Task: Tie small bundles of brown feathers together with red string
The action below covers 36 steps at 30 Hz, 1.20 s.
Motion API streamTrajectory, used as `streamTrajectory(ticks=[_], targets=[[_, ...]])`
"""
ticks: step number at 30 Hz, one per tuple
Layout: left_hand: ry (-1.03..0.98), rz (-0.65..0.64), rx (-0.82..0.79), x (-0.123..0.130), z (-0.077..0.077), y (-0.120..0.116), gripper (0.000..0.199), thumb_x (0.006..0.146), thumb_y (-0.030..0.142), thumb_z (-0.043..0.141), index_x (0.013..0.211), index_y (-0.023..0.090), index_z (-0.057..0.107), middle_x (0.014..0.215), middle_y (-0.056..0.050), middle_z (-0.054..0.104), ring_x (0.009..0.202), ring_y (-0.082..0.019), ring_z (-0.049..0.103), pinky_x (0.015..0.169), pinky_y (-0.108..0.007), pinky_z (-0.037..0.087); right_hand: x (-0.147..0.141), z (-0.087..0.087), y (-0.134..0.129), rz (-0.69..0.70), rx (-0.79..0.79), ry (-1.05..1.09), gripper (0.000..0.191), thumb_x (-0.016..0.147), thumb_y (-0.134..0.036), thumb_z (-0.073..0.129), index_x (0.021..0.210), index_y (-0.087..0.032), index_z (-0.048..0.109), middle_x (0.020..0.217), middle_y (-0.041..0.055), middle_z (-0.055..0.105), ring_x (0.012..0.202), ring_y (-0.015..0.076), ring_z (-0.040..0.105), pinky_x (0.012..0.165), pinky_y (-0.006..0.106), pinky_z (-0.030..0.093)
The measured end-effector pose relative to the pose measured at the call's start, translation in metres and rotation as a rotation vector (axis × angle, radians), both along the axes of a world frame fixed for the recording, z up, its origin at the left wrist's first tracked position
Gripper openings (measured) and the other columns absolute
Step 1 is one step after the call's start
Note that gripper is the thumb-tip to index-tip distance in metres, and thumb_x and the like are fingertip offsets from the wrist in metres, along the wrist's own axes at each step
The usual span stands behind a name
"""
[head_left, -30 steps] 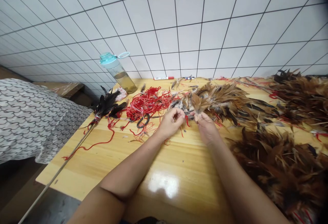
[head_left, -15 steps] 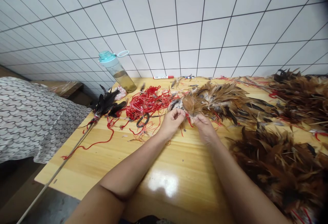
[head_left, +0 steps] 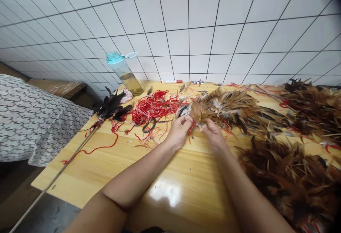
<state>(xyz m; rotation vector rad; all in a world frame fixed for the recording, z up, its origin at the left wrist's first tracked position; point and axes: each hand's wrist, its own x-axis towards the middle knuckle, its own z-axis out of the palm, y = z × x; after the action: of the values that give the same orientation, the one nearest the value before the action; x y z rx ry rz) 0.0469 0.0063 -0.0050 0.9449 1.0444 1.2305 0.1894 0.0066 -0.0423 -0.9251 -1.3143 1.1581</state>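
- While two bare hands work close together over a wooden table (head_left: 170, 169), a small brown tuft (head_left: 196, 111) of feathers stands just beyond their fingertips, near the table's middle.
- Judged from how things lie, the work on this tuft is partway along: its feathers are gathered and red string (head_left: 191, 125) hangs at its base, but no finished knot can be made out.
- To the right lie a loose-looking tan feather pile (head_left: 229, 101) and two fuller brown bundles (head_left: 290, 179) (head_left: 314, 110), red showing at each; whether those are finished, the view cannot tell.
- At the left, black feathers (head_left: 110, 106) are bound to a long stick (head_left: 61, 172), which seems further along.
- A red tangle (head_left: 157, 108) of cord lies left of the tuft.
- Left hand (head_left: 179, 131): thumb and fingers curl together, seemingly pinching the red string; the forearm slants inward.
- Right hand (head_left: 214, 135): thumb and forefinger are pressed together at the tuft's lower edge; what they pinch is too small to tell. This forearm reaches in from the lower right.
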Motion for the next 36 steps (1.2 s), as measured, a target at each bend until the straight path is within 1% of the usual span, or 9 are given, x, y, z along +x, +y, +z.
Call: streamTrajectory(ticks=[4, 7, 10, 17, 21, 25, 27, 30, 36], targets=[[0.209, 0.042, 0.143, -0.004, 0.005, -0.001, 0.017, 0.078, 0.031, 0.063, 0.076, 0.017, 0.055, 0.066, 0.003, 0.051, 0.061, -0.008, 0.044, 0.061, -0.022, 0.036, 0.000, 0.001, 0.000, -0.012, -0.041, 0.071, 0.042, 0.078, -0.059, 0.062, 0.061, -0.022, 0.055, 0.074, 0.0014, 0.052, 0.077, 0.0183, 0.048, 0.080, 0.033, 0.040], [0.354, 0.076, 0.274, -0.008, 0.004, 0.000, 0.014, 0.082, 0.030, 0.059, 0.082, 0.017, 0.055, 0.071, 0.002, 0.052, 0.064, -0.009, 0.045, 0.064, -0.022, 0.037, -0.001, 0.002, 0.001, -0.014, -0.073, 0.104, 0.042, 0.077, -0.061, 0.062, 0.060, -0.022, 0.055, 0.076, 0.0018, 0.055, 0.081, 0.0197, 0.050, 0.085, 0.035, 0.040], [0.401, 0.082, 0.324, -0.009, 0.002, 0.001, 0.015, 0.085, 0.031, 0.057, 0.083, 0.017, 0.055, 0.073, 0.002, 0.052, 0.065, -0.009, 0.045, 0.065, -0.023, 0.037, -0.002, 0.004, 0.001, 0.002, -0.070, 0.103, 0.041, 0.075, -0.060, 0.063, 0.061, -0.022, 0.056, 0.075, 0.0015, 0.054, 0.082, 0.0199, 0.050, 0.086, 0.035, 0.040], [0.269, -0.038, 0.259, -0.004, 0.003, -0.001, 0.024, 0.080, 0.039, 0.064, 0.078, 0.017, 0.054, 0.071, 0.001, 0.054, 0.066, -0.009, 0.048, 0.065, -0.022, 0.039, -0.004, 0.007, 0.000, 0.019, -0.062, 0.084, 0.043, 0.073, -0.063, 0.065, 0.062, -0.022, 0.060, 0.079, 0.0028, 0.057, 0.084, 0.0209, 0.051, 0.087, 0.037, 0.041], [0.133, -0.123, 0.164, 0.000, 0.004, -0.005, 0.029, 0.077, 0.043, 0.068, 0.077, 0.016, 0.055, 0.070, 0.001, 0.055, 0.068, -0.010, 0.051, 0.069, -0.023, 0.041, -0.005, 0.005, 0.000, 0.030, -0.136, 0.184, 0.038, 0.070, -0.061, 0.069, 0.070, -0.023, 0.065, 0.083, 0.0024, 0.062, 0.086, 0.0207, 0.054, 0.090, 0.037, 0.041], [0.081, -0.155, 0.147, 0.003, 0.001, -0.007, 0.029, 0.076, 0.041, 0.070, 0.076, 0.015, 0.057, 0.071, 0.000, 0.057, 0.070, -0.010, 0.052, 0.070, -0.022, 0.040, -0.005, 0.005, 0.001, 0.027, -0.188, 0.244, 0.040, 0.065, -0.061, 0.073, 0.065, -0.023, 0.063, 0.077, 0.0010, 0.061, 0.079, 0.0193, 0.054, 0.088, 0.036, 0.043], [0.083, -0.180, 0.128, 0.002, 0.000, -0.007, 0.028, 0.075, 0.040, 0.069, 0.078, 0.014, 0.058, 0.073, -0.001, 0.059, 0.068, -0.009, 0.052, 0.067, -0.022, 0.040, -0.005, 0.003, 0.003, 0.026, -0.181, 0.218, 0.041, 0.065, -0.062, 0.073, 0.062, -0.023, 0.062, 0.074, 0.0009, 0.059, 0.077, 0.0192, 0.053, 0.086, 0.036, 0.043], [0.114, -0.200, 0.106, 0.000, 0.001, -0.007, 0.026, 0.076, 0.038, 0.068, 0.078, 0.014, 0.059, 0.073, -0.001, 0.060, 0.067, -0.009, 0.051, 0.066, -0.022, 0.041, -0.003, 0.000, 0.004, 0.030, -0.140, 0.155, 0.040, 0.070, -0.062, 0.069, 0.065, -0.023, 0.063, 0.078, 0.0023, 0.059, 0.082, 0.0205, 0.053, 0.086, 0.037, 0.043], [0.233, -0.171, 0.097, -0.004, 0.006, -0.006, 0.023, 0.076, 0.036, 0.065, 0.074, 0.014, 0.058, 0.068, 0.001, 0.058, 0.064, -0.008, 0.051, 0.065, -0.022, 0.041, 0.000, -0.005, 0.007, 0.011, -0.025, -0.024, 0.041, 0.078, -0.060, 0.061, 0.063, -0.021, 0.061, 0.079, 0.0024, 0.055, 0.083, 0.0197, 0.050, 0.086, 0.035, 0.041]])
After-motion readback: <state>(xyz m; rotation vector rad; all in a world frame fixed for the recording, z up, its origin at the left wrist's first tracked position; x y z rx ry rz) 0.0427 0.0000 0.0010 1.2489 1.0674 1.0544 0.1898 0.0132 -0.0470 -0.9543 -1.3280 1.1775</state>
